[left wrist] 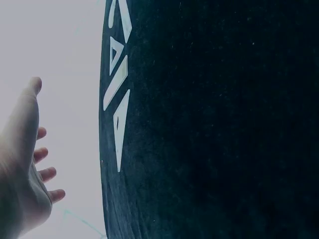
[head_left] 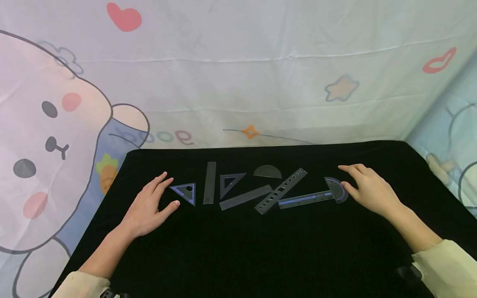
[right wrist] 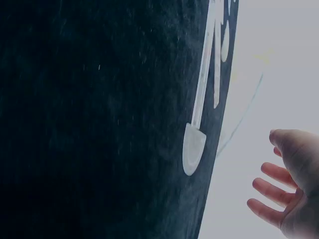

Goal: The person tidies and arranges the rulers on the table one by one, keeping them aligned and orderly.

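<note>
My left hand (head_left: 149, 207), fingers spread and holding nothing, is just left of a small clear set square (head_left: 189, 193) with blue edging. To its right lie a plain clear ruler (head_left: 210, 182), a second set square (head_left: 226, 185) and another ruler (head_left: 246, 197) at a slant. Behind them is a half-round protractor (head_left: 268, 171). A ruler with a row of holes (head_left: 277, 196) lies across the slanted ruler's end. Rightmost, a blue-tinted ruler (head_left: 305, 200) meets a protractor head (head_left: 337, 190). My right hand (head_left: 370, 188) holds nothing, its thumb close beside that head.
A black cloth (head_left: 238, 256) covers the table under all the pieces. Behind it hangs a pale printed curtain (head_left: 238, 82) with a cartoon animal at left, hearts and stars. Another printed curtain (head_left: 454, 136) stands along the right side.
</note>
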`<state>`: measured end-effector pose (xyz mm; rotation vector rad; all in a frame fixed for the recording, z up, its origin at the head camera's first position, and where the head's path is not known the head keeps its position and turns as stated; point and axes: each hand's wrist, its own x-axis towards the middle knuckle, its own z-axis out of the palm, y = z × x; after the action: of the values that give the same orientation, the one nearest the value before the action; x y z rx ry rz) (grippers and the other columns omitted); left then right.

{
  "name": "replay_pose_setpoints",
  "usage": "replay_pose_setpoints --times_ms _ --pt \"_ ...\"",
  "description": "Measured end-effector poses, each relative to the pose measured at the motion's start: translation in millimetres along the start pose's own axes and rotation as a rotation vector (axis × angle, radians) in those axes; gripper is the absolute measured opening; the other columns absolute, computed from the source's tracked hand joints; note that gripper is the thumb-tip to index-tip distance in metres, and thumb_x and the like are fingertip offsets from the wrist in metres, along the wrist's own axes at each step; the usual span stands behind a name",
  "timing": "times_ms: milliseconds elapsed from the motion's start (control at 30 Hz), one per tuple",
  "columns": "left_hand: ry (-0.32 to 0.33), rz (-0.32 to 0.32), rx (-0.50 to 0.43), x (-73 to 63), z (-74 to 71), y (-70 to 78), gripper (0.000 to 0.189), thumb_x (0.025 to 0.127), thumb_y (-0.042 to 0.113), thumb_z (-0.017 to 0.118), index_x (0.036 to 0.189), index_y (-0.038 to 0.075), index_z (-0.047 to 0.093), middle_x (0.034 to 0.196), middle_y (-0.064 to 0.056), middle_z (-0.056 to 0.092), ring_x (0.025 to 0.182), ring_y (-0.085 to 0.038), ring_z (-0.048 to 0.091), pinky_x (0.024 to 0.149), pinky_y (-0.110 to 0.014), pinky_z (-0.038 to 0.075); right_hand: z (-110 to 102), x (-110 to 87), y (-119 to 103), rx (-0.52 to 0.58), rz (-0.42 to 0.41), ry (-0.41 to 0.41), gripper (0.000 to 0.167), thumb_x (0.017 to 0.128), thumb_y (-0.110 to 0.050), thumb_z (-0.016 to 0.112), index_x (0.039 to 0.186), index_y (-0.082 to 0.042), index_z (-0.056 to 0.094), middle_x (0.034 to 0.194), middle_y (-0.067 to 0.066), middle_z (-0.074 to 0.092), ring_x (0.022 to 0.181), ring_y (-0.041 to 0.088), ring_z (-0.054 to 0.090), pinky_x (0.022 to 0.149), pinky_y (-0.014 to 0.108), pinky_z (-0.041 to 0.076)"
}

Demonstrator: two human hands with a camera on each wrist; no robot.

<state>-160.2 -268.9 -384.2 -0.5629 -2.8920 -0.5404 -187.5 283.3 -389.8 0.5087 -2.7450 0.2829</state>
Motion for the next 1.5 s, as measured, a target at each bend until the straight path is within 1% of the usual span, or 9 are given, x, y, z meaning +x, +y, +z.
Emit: replay_pose_setpoints --times_ms 300,433,600,733,867,967,1167,1333,1500 --pt "0.048 -0.017 -0.085 -1.1 7.8 3.5 0.060 0.090 0.039 0.054 0.139 0.009 0.037 0.149 -0.015 0.025 0.132 -0.039 0.027 0.101 -0.060 0.028 13.1 4.8 -10.2 0.044 -0.053 0.065 0.041 0.080 -0.011 0.068 0.119 -0.005 0.056 0.103 0.018 0.059 0.070 0.021 0.054 0.048 0.026 0.041" --pt "0.046 -0.037 -0.143 -1.4 11.6 3.9 0.057 0.091 0.037 0.053 0.139 0.010 0.037 0.149 -0.013 0.025 0.132 -0.038 0.027 0.101 -0.061 0.028 16.6 7.5 -12.9 0.068 -0.051 0.070 0.038 0.081 -0.010 0.066 0.118 -0.005 0.057 0.101 0.016 0.059 0.064 0.016 0.047 0.046 0.022 0.036" --pt "0.040 -0.053 -0.217 -2.0 18.6 5.1 0.054 0.093 0.035 0.052 0.139 0.011 0.036 0.149 -0.012 0.025 0.132 -0.038 0.026 0.101 -0.061 0.028 20.4 10.4 -16.6 0.107 -0.023 0.053 0.036 0.084 -0.012 0.064 0.119 -0.005 0.056 0.099 0.015 0.059 0.060 0.013 0.044 0.045 0.021 0.035" --pt "0.037 -0.062 -0.265 -2.4 24.6 6.5 0.052 0.093 0.034 0.051 0.138 0.011 0.037 0.148 -0.012 0.027 0.132 -0.037 0.027 0.102 -0.060 0.027 24.0 12.7 -21.1 0.143 0.011 0.028 0.035 0.086 -0.014 0.062 0.120 -0.006 0.056 0.101 0.015 0.059 0.067 0.016 0.052 0.047 0.021 0.038" --pt "0.041 -0.068 -0.320 -1.5 28.9 8.6 0.050 0.094 0.032 0.051 0.137 0.010 0.039 0.146 -0.015 0.029 0.131 -0.037 0.029 0.102 -0.060 0.028 26.5 15.8 -26.1 0.187 0.039 0.006 0.034 0.088 -0.014 0.060 0.121 -0.006 0.055 0.107 0.016 0.059 0.083 0.026 0.060 0.051 0.025 0.041" --pt "0.041 -0.075 -0.361 -0.8 31.6 10.4 0.048 0.094 0.030 0.050 0.136 0.010 0.039 0.145 -0.015 0.030 0.130 -0.038 0.031 0.101 -0.061 0.028 27.7 17.9 -29.2 0.215 0.046 -0.006 0.034 0.089 -0.014 0.059 0.122 -0.005 0.055 0.110 0.017 0.058 0.092 0.032 0.061 0.055 0.030 0.045" --pt "0.072 -0.090 -0.397 -0.6 36.4 14.1 0.045 0.095 0.029 0.048 0.136 0.011 0.041 0.145 -0.015 0.032 0.130 -0.036 0.033 0.101 -0.059 0.031 32.3 21.9 -34.8 0.247 0.041 -0.009 0.033 0.090 -0.015 0.058 0.121 -0.005 0.056 0.111 0.017 0.059 0.096 0.034 0.061 0.068 0.045 0.053" --pt "0.110 -0.120 -0.440 1.1 38.4 18.0 0.043 0.096 0.029 0.047 0.135 0.011 0.042 0.143 -0.012 0.036 0.127 -0.033 0.038 0.099 -0.054 0.038 35.1 26.6 -40.2 0.275 0.036 -0.014 0.033 0.090 -0.016 0.057 0.121 -0.004 0.056 0.114 0.017 0.059 0.097 0.033 0.060 0.071 0.047 0.053" --pt "0.096 -0.186 -0.531 3.4 40.1 23.0 0.044 0.097 0.032 0.044 0.135 0.010 0.041 0.138 -0.012 0.040 0.125 -0.032 0.041 0.099 -0.052 0.039 39.3 31.9 -46.3 0.304 0.047 -0.035 0.033 0.091 -0.017 0.056 0.122 -0.005 0.056 0.114 0.016 0.060 0.099 0.032 0.060 0.073 0.047 0.052"
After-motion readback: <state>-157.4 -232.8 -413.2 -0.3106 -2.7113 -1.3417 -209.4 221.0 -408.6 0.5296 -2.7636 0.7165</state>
